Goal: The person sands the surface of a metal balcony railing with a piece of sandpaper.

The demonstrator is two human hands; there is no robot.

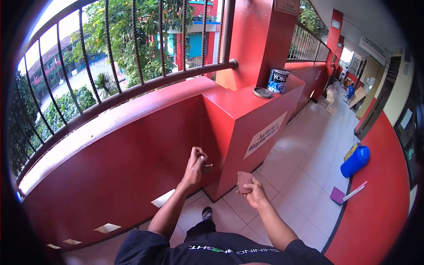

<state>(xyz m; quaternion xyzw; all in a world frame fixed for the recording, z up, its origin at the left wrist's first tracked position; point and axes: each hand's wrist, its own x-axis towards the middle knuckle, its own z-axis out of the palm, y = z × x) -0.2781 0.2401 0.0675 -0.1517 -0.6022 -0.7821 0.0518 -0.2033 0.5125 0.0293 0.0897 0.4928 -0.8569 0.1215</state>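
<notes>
My right hand pinches a small reddish-brown piece of sandpaper between thumb and fingers, out in front of the red pillar base. In front of the low red wall, my left hand is raised with its fingers curled inward. Something small and dark reddish may be at those fingertips, but I cannot make it out. On the ledge above stands a blue and white paint can, its top off. A round metal lid lies flat beside the can.
A metal railing runs above the low wall at left. Lettering on a white sign marks the pillar base. Along the right side of the tiled corridor are a blue bin, a purple dustpan and a red wall.
</notes>
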